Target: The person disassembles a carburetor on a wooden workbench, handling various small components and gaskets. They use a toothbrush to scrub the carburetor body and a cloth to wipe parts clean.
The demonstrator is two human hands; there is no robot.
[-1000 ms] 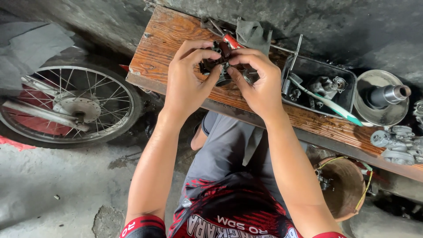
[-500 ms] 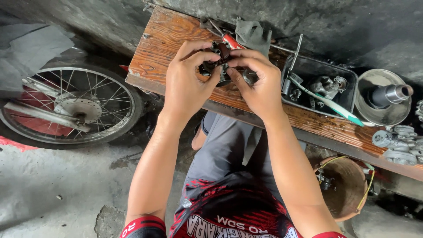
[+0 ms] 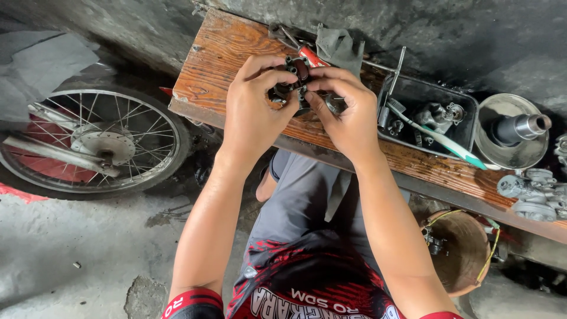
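At the far left a spoked motorcycle wheel (image 3: 88, 142) lies on the concrete floor (image 3: 65, 254), well apart from the work. Next comes the wooden worktop (image 3: 218, 53), and above its near edge the left hand (image 3: 254, 118) and the right hand (image 3: 348, 115) meet around a small dark metal engine part (image 3: 292, 82), each grasping one side of it with thumb and fingertips so that it is lifted clear of the wood. Its round openings face up between the thumbs; whether any piece on it has been loosened or fitted is hidden by the fingers, so the handling looks to be in the middle of its course, with the part not put down anywhere. Just behind the hands lie a red-handled tool (image 3: 310, 56) and a grey rag (image 3: 339, 44). Further right a black tray (image 3: 466, 106) holds small metal fittings and a green-and-white toothbrush (image 3: 443, 139), untouched, then a round metal bowl (image 3: 502, 156), and at the edge a grey carburettor body (image 3: 531, 192).
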